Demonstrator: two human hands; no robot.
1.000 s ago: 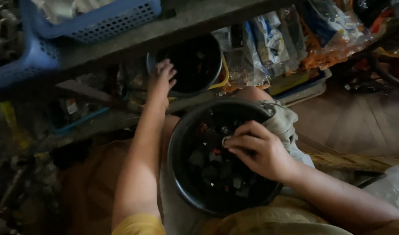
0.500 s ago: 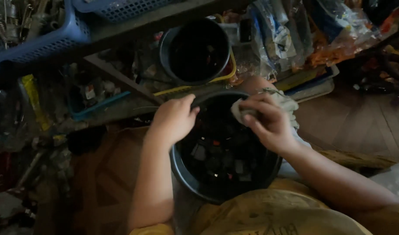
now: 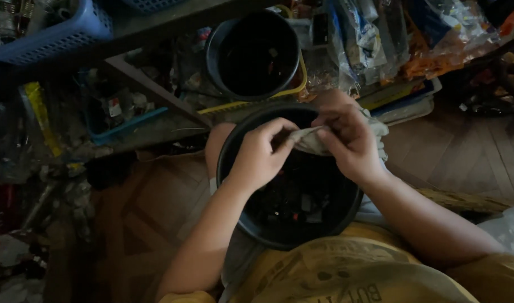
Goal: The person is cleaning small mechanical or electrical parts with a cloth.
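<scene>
Both hands meet over the black bowl (image 3: 290,224) on the lap: the left hand (image 3: 259,157) and right hand (image 3: 352,143) pinch a pale rag (image 3: 313,140), possibly wrapping something small.

dim, warm light, with much of the frame in shadow. at the right of the frame the floor (image 3: 464,151) is brown wood laid in a herringbone pattern. along the top runs a dark shelf edge (image 3: 156,28) with a blue plastic basket (image 3: 60,33) on it at the upper left. below it, a second black bucket (image 3: 256,53) stands in a yellow tray (image 3: 251,104) at top centre. crinkled plastic bags and packets (image 3: 380,39) pile up at the upper right. the left side is dark clutter of small parts; a blue tray (image 3: 125,123) shows there.
</scene>
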